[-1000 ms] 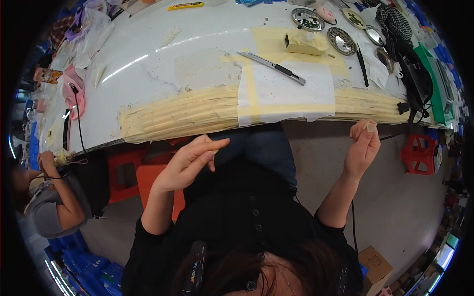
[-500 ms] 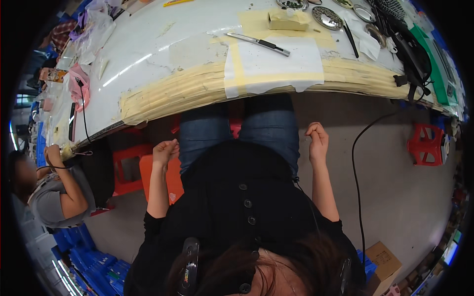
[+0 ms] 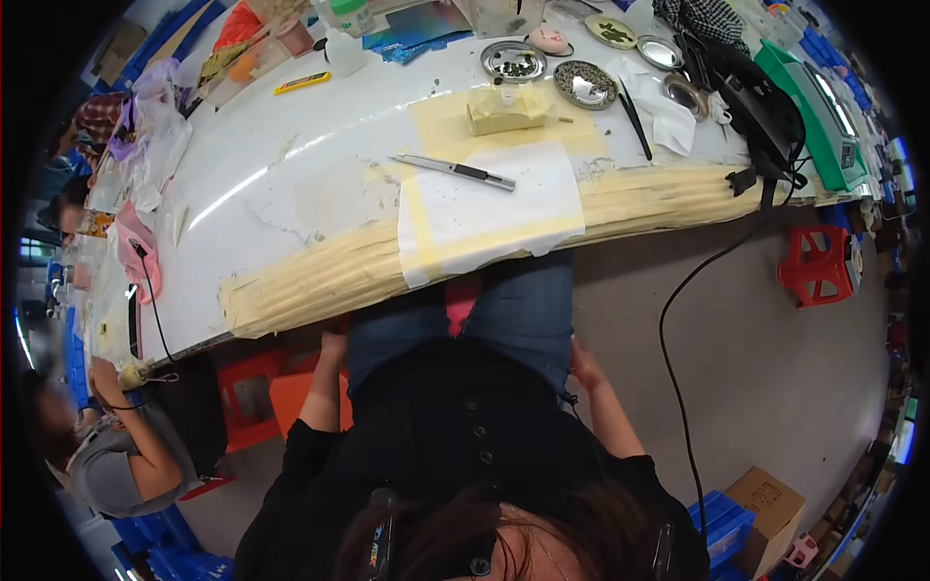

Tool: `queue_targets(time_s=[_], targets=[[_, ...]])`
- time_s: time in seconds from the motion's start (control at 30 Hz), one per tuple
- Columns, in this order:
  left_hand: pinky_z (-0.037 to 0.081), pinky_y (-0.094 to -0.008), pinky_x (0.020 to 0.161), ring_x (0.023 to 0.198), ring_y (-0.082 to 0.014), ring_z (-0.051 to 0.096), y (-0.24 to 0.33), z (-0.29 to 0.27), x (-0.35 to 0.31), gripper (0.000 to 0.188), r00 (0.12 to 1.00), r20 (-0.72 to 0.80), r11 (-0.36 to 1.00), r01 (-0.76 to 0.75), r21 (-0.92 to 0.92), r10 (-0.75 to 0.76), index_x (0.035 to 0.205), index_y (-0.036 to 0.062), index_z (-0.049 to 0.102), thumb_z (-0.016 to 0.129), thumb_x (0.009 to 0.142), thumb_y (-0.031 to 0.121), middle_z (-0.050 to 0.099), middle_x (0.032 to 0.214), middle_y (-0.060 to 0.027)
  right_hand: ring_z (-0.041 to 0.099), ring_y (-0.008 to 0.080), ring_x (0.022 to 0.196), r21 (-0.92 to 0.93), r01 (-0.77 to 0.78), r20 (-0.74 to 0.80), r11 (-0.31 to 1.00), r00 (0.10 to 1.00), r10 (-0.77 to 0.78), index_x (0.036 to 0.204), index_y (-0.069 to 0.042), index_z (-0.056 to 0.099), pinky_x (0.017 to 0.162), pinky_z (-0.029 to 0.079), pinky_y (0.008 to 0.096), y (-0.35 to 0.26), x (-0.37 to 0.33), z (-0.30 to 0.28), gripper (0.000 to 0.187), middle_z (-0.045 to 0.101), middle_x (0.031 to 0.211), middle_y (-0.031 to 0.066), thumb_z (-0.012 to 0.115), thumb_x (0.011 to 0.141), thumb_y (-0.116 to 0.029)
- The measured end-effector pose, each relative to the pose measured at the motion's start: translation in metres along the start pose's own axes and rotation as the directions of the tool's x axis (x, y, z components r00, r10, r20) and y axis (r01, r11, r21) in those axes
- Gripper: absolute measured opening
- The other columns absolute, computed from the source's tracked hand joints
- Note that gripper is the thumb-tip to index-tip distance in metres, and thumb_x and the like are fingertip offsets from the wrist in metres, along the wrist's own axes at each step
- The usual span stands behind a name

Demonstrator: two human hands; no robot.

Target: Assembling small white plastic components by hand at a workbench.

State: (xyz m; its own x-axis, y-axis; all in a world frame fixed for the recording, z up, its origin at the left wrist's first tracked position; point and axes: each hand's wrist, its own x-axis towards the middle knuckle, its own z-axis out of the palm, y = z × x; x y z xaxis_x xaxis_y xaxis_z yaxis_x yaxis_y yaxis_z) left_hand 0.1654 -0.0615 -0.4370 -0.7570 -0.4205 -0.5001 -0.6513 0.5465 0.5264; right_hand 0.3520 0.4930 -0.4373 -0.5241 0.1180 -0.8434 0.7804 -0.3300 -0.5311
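Observation:
Both my hands are down below the table's near edge, one on either side of my thighs in blue jeans (image 3: 528, 305). My left hand (image 3: 334, 344) is beside the left thigh, close to an orange-red stool (image 3: 291, 399); its fingers are hidden. Against the outer side of the right thigh is my right hand (image 3: 584, 366), seen edge-on, with most of its fingers tucked out of sight. On the table in front, a utility knife (image 3: 455, 171) lies across a white sheet (image 3: 499, 218) taped down with yellowish tape. A tape-covered block (image 3: 506, 114) stands just behind it.
Metal dishes of small parts (image 3: 585, 85), black tweezers (image 3: 635, 126) and a black bag (image 3: 756, 102) occupy the table's right side. A black cable (image 3: 668, 358) hangs to the floor. A red stool (image 3: 814, 266) stands right; another person (image 3: 131, 450) sits at left.
Both hands have lowered from beside my lap to the sides of my thighs, their fingers now mostly hidden. The view has tilted up, showing more of the table's far side.

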Motion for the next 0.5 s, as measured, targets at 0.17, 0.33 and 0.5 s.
queue_targets(time_s=[0.17,0.33,0.5], targets=[[0.052,-0.0398,0.079,0.094,-0.0325,0.069,0.011,0.009,-0.014,0.030,0.998,-0.065,0.976,0.006,0.218,0.009,0.101,-0.0025,0.064,0.069,0.082,0.020,0.071,0.096,-0.0175,0.061,0.0236,0.103,-0.090,-0.047,0.179,0.995,0.982,0.063,0.129,-0.006,0.056,0.091,0.047,0.0365,0.029,0.027,0.011,0.052,0.065,0.117,0.0112,0.048,0.098,-0.047],[0.052,-0.0396,0.079,0.095,-0.0328,0.068,0.022,0.008,-0.037,0.029,1.000,-0.030,0.946,0.016,0.323,-0.007,0.101,-0.0020,0.064,0.069,0.083,0.020,0.071,0.097,-0.0179,0.060,0.0240,0.106,-0.426,-0.081,0.089,0.901,0.987,0.131,0.131,-0.006,0.054,0.094,0.045,0.0362,-0.028,0.028,0.022,0.052,0.064,0.120,0.0126,0.048,0.098,-0.045],[0.052,-0.0393,0.080,0.096,-0.0331,0.068,0.031,0.013,-0.068,0.029,1.000,0.023,0.929,0.008,0.370,-0.017,0.101,-0.0016,0.064,0.069,0.083,0.020,0.070,0.099,-0.0183,0.059,0.0244,0.109,-0.629,-0.023,0.047,0.777,0.997,0.068,0.133,-0.006,0.053,0.097,0.043,0.0359,-0.089,0.029,0.003,0.052,0.062,0.122,0.0139,0.047,0.098,-0.044]])
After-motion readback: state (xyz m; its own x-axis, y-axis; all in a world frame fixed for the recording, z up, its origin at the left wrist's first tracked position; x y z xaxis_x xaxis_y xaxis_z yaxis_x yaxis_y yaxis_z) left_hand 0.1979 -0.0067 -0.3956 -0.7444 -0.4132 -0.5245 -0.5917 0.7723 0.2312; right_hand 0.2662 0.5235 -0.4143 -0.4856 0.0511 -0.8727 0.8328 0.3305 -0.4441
